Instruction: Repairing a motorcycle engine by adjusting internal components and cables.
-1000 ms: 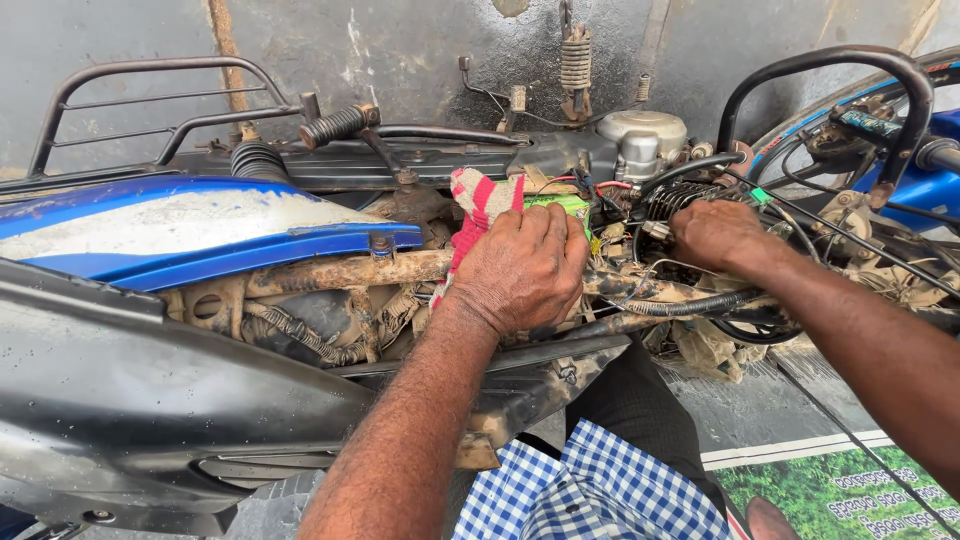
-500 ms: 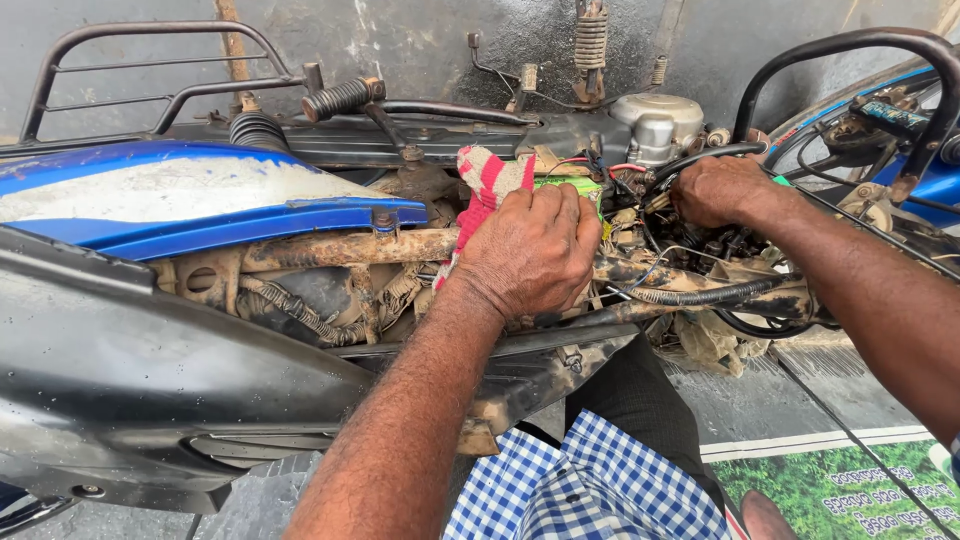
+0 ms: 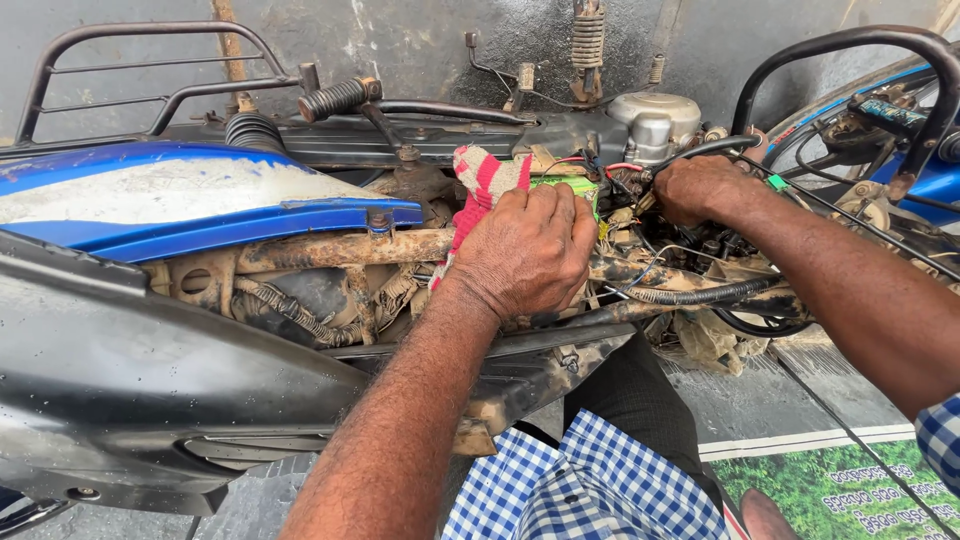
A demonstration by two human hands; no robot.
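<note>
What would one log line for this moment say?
left hand: presses red-and-white rag on green part | right hand: grips black cables | motorcycle frame: muddy

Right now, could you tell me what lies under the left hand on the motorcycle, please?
A red-and-white striped cloth sticks out above the left hand, and a green rectangular part shows past its fingers. Whatever sits directly beneath the palm is covered.

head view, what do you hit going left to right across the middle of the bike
blue side panel → red and white rag → left hand → green part → right hand → black curved bar
</note>
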